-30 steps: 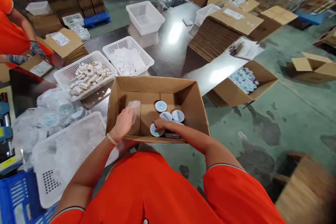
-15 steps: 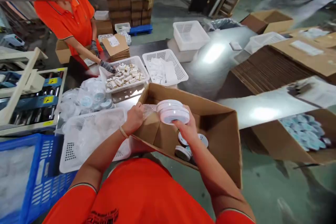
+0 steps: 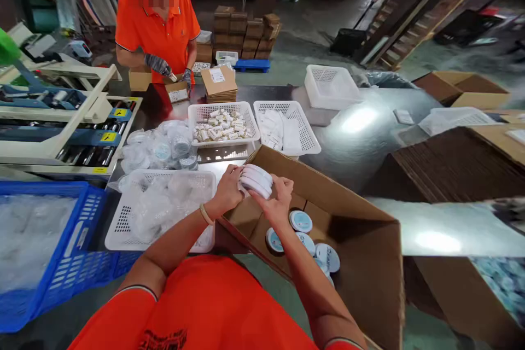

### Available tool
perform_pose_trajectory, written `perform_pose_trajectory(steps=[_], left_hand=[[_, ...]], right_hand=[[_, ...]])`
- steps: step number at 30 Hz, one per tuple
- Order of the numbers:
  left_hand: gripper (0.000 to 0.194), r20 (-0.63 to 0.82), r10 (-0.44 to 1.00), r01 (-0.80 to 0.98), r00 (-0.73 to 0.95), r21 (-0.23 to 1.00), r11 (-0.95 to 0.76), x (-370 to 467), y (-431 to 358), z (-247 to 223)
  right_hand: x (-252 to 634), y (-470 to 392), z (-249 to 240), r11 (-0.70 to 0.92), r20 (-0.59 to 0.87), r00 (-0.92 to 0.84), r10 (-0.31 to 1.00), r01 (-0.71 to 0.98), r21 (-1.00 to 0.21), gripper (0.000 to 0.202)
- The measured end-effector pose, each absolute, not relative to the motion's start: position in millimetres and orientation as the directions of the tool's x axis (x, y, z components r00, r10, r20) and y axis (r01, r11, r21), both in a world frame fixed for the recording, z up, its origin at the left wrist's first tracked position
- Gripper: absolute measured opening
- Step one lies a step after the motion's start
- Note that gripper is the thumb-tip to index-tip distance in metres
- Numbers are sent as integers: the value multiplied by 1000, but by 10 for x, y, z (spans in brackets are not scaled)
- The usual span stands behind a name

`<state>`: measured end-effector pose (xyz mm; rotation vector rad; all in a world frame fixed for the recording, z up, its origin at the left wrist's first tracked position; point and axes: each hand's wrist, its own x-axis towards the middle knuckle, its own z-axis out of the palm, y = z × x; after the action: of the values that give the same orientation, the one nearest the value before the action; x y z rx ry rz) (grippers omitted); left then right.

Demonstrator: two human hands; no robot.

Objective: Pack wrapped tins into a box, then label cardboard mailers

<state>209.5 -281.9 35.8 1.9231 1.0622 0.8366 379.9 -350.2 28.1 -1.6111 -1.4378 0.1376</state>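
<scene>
A short stack of round white tubs (image 3: 256, 180) is held tilted between my two hands, above the open cardboard box (image 3: 361, 213). My left hand (image 3: 228, 188) grips its left edge, with what looks like clear film by the fingers. The fingers of my right hand (image 3: 275, 197) close on the lower right side. Below, several round tubs with pale blue lids (image 3: 301, 221) lie loose on the bottom of the box. Left of my left forearm, a white basket (image 3: 118, 229) holds clear plastic bags (image 3: 156, 213).
Bagged round tubs (image 3: 159, 147) are heaped behind the basket. Two white baskets with small bottles (image 3: 223, 127) and white packets (image 3: 273, 126) stand beyond the box. A blue crate (image 3: 77, 251) is at left. Across the table, a co-worker (image 3: 164, 27) wears gloves.
My left hand has come onto the stack, which has tilted and moved nearer to it. My view has turned left. The co-worker's hand has left the bottle basket and holds a small item over a box.
</scene>
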Motion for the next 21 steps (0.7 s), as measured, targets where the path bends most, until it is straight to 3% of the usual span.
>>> perform_pose_trajectory(steps=[2,4,7,10,12,14,16,19,21], left_hand=[[54,176,894,377,411,861,-343,2081,-2816,407],[58,172,912,397,373,859,-324,2058,-2838,474],[60,128,930,500,344,813,-298,2060,-2925,573],[59,91,924,596,371,740,-312,2104,-2997,645],[56,115,907,592,404,724,-355,2069,-2989,694],[55,164,905,557,393,740,-376,1909,-2910,760],[60,233,922,513,309,776,-368,1609,-2741,849],[61,330,931,484,154,796,-362,1003,-2327,1006],[57,381,921,529,85,766,-366,593,-1974,1074]], right_hand=[[3767,-3465,296,179,515,287,808,713,-678,59],[3753,-3444,308,231,565,194,802,771,-593,51],[3717,-3415,349,235,573,1,820,911,-338,36],[3594,-3304,469,147,440,-97,893,986,-81,29],[3472,-3172,589,150,357,-146,923,989,16,25],[3362,-3028,720,242,355,-230,906,970,12,28],[3283,-2925,843,330,473,-258,842,941,-74,37],[3152,-2929,932,393,698,-117,706,885,-249,42],[2986,-3024,855,440,701,-61,711,816,-375,33]])
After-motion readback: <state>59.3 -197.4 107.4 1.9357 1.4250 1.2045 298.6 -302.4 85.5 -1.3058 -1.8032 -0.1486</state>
